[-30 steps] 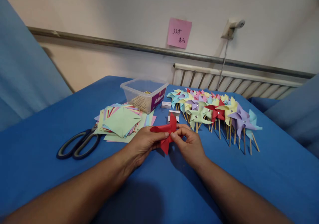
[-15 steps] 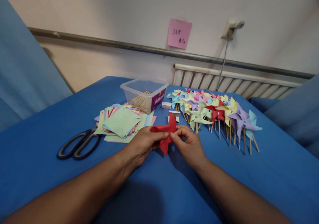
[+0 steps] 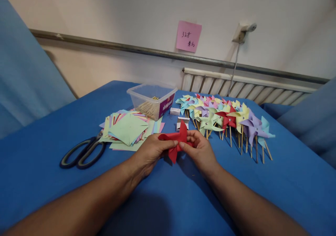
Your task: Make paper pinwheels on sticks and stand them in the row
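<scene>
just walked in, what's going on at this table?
A person's left hand and right hand both pinch a folded red paper pinwheel above the blue table. A row of finished pinwheels on sticks lies to the right. A stack of coloured paper squares, scissors and a clear tub of sticks sit to the left.

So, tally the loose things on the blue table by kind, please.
Scissors: 1
Clear plastic box: 1
Stack of paper squares: 1
Red paper pinwheel held by left hand and right hand: 1
Heap of finished pinwheels: 1
Total: 5
</scene>
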A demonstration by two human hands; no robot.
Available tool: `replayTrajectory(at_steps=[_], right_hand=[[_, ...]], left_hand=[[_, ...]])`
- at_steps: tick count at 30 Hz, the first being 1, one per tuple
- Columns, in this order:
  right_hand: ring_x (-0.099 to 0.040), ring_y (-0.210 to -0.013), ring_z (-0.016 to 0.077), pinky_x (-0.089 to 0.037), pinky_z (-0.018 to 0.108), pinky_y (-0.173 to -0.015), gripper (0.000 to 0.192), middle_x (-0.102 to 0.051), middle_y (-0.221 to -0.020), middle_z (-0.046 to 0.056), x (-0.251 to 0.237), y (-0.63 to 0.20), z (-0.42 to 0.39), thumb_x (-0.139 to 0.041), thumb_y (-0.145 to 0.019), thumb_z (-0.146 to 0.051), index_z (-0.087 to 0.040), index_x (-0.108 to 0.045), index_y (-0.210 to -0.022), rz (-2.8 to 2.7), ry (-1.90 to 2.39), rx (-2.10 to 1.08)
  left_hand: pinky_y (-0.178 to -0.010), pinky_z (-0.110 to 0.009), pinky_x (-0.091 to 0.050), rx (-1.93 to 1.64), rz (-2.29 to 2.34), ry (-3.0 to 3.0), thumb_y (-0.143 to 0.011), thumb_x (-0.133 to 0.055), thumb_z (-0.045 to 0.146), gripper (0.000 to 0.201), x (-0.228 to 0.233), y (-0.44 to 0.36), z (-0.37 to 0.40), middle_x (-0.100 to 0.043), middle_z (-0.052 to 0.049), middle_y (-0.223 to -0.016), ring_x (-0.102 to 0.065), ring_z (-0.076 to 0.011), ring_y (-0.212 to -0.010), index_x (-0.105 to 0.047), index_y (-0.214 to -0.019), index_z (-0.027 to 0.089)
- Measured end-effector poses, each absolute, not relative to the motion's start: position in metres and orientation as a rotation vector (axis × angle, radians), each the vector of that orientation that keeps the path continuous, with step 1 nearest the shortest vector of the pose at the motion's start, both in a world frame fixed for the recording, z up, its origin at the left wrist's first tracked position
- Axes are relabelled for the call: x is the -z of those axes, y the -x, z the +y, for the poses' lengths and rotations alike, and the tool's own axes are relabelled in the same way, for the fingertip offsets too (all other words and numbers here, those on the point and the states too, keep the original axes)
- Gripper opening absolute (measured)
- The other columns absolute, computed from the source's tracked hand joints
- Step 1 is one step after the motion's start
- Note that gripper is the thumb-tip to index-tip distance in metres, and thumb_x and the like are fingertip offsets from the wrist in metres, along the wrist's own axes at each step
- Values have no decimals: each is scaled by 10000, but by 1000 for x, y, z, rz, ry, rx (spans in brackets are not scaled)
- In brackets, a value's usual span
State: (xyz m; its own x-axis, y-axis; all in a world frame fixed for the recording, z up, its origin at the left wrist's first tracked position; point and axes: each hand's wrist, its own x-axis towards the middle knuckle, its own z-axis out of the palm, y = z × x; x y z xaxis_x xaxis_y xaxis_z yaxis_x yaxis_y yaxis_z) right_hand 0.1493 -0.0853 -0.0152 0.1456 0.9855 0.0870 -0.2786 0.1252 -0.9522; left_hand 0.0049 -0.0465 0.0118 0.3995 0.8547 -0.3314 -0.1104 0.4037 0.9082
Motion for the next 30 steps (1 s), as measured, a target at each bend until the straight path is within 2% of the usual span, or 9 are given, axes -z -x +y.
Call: replayTrajectory(at_steps=[7, 13, 17, 19, 22, 30], right_hand=[[-661, -674, 153, -536, 320, -699, 319, -697, -777, 4, 16, -149, -83, -773, -627, -287, -219, -578, -872, -934, 974, -1191], [-655, -795, 182, -521, 352, -763, 374, -681, -910, 35, 17, -150, -85, -743, -659, -279, -230, -558, -981, -963, 1032, -1067], [-558, -1090, 227, -454, 379, -905, 190, -589, -1149, 74, 17, -154, -87, -720, -681, -249, -221, -615, -838, -1109, 1168, -684], [-512, -1149, 231, -401, 381, -966, 76, -576, -1133, 76, 17, -156, -88, -699, -709, -235, -209, -640, -749, -1216, 1218, -585], [-529, -1112, 219, -374, 369, -979, 61, -586, -1061, 69, 16, -156, -89, -688, -730, -234, -202, -655, -690, -1283, 1243, -592], [-579, -1016, 214, -410, 357, -926, 81, -615, -1011, 67, 16, -155, -88, -664, -726, -193, -191, -642, -649, -1289, 1211, -666]], left_hand=[[-615, -243, -492, -749, 974, -923, -597, -788, 182, 227, -10, -5, -47, -699, -51, -702, -629, -137, -621, -713, -801, 115], [-650, -260, -499, -746, 954, -913, -635, -771, 211, 268, -12, -4, -46, -711, -65, -759, -638, -149, -659, -714, -878, 114], [-668, -264, -501, -792, 945, -901, -656, -756, 209, 276, -11, -3, -45, -713, -65, -800, -640, -152, -689, -701, -909, 112], [-666, -259, -499, -799, 944, -906, -664, -753, 216, 280, -10, -3, -45, -707, -59, -788, -637, -147, -684, -696, -915, 108], [-671, -256, -498, -788, 941, -909, -665, -754, 222, 293, -9, -4, -45, -698, -55, -769, -633, -145, -678, -693, -924, 100], [-682, -252, -495, -784, 945, -897, -655, -751, 198, 275, -9, -5, -47, -704, -57, -779, -635, -142, -687, -706, -909, 104]])
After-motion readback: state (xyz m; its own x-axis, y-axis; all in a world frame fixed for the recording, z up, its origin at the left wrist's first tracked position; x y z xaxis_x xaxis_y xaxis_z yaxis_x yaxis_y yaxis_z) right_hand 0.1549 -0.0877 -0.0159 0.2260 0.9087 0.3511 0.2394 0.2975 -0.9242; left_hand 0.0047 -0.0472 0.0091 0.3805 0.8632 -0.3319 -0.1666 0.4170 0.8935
